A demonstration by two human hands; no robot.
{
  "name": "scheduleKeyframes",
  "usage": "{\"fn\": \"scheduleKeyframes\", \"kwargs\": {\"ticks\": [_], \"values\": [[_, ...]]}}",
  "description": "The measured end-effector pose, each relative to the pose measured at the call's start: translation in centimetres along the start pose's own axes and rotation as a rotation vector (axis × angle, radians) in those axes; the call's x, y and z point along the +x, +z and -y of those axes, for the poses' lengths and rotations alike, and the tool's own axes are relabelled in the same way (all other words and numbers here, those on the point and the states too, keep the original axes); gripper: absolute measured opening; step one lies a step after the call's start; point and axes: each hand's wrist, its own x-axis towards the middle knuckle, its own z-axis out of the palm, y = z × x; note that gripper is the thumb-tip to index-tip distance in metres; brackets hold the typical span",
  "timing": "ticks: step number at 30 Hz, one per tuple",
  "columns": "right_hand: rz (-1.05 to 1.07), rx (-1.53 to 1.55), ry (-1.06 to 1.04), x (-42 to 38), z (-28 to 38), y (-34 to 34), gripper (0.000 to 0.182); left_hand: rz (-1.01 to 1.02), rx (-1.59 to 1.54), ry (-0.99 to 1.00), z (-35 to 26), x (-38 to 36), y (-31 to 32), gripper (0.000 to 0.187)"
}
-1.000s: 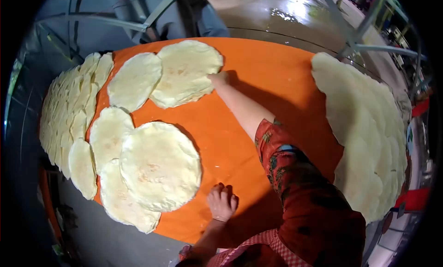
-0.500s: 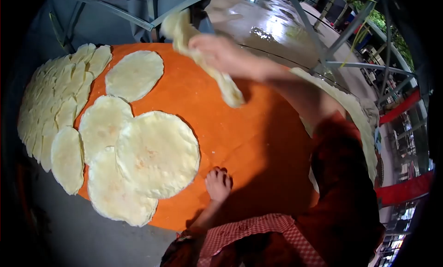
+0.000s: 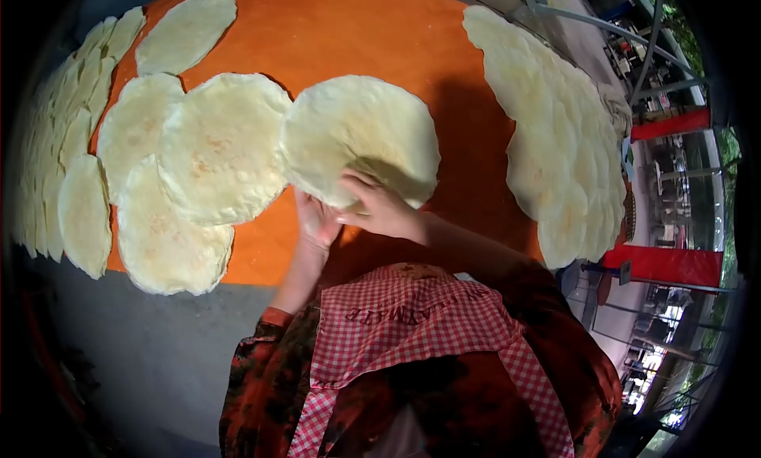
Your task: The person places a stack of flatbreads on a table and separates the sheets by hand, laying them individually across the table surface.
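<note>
A round, pale flatbread (image 3: 361,125) lies on the orange tabletop in front of me, with a shadow across its near part. My right hand (image 3: 384,211) bends over its near edge, thumb and fingers closing on the bread. Close beside it, my left hand (image 3: 319,222) is at the same edge, its fingers partly hidden under the bread. A browned flatbread (image 3: 226,149) touches this one on the left and overlaps a flatbread (image 3: 139,117) behind it and another flatbread (image 3: 170,236) nearer me.
Overlapping flatbreads (image 3: 59,141) cover the table's left end, and more overlapping flatbreads (image 3: 563,141) line its right side. A single flatbread (image 3: 186,32) lies at the far left of the orange tabletop (image 3: 357,26). Metal frame bars (image 3: 610,30) and red bands (image 3: 670,264) stand beyond the right edge.
My right hand has come down toward me from the far side with the dangling flatbread, now spread flat on the table. My left hand has moved to its near edge. The view has tilted down.
</note>
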Motion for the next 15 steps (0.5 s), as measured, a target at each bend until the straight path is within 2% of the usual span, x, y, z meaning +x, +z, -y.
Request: {"fn": "scheduleKeyframes", "kwargs": {"ticks": [3,5,6,9,10,13,15], "values": [[0.001,-0.029,0.015,1.5,-0.3,2.0,0.056,-0.019,0.067,-0.036,-0.5,-0.3,0.4,0.062],[-0.132,-0.082,-0.102,1.6,-1.7,2.3,0.050,0.009,0.026,-0.089,-0.8,-0.8,0.7,0.066],[-0.093,0.092,-0.070,1.5,-2.3,2.1,0.049,-0.008,0.011,-0.090,-0.7,-1.0,0.5,0.068],[0.008,0.249,-0.083,1.5,-4.6,1.5,0.048,0.079,-0.028,-0.106,-0.4,-1.1,0.3,0.071],[-0.005,0.236,-0.050,1.0,-4.9,1.5,0.043,0.081,-0.015,-0.094,-0.3,-1.0,0.3,0.071],[-0.132,0.023,-0.161,0.3,-5.1,2.1,0.043,0.122,0.046,-0.082,-0.3,-1.3,0.8,0.072],[-0.065,0.212,-0.086,0.3,-5.9,2.0,0.043,0.201,0.116,-0.113,-0.5,-1.5,0.8,0.072]]}}
